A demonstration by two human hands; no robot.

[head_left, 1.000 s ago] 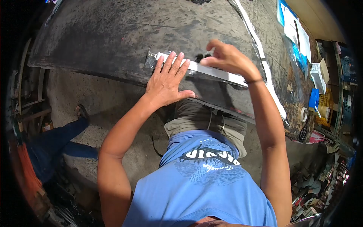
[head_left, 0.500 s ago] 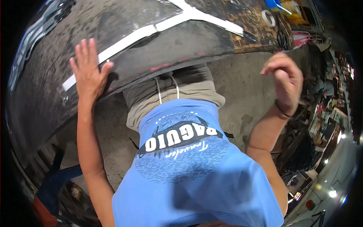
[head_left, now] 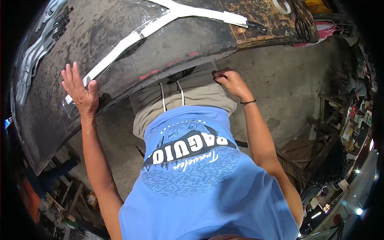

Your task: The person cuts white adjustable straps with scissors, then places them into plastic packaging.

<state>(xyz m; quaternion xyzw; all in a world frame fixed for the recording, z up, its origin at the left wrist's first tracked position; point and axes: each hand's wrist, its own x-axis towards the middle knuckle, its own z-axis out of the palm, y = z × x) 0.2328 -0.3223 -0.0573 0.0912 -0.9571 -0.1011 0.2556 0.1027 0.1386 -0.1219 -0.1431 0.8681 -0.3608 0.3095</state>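
My left hand (head_left: 80,94) lies with fingers stretched out over the lower left end of a white Y-shaped piece (head_left: 120,50), which rests on a dark, worn tabletop (head_left: 188,40). Clear plastic shows along parts of that piece. My right hand (head_left: 234,83) is by the side of my grey-brown shorts (head_left: 192,86), just below the table's front edge. Its fingers are curled in, and a small dark patch shows at the fingertips; I cannot tell what, if anything, they hold.
Bundled grey strips (head_left: 30,68) lie along the table's far left. On the brown board (head_left: 268,24) at the right are a white tape roll (head_left: 282,6) and a coil of black cord (head_left: 303,29). Wooden frames and clutter (head_left: 326,124) stand on the right.
My right hand has come in from the right, down to the side of my shorts. My left hand has slid toward the near left end of the white piece. The view has shifted a little.
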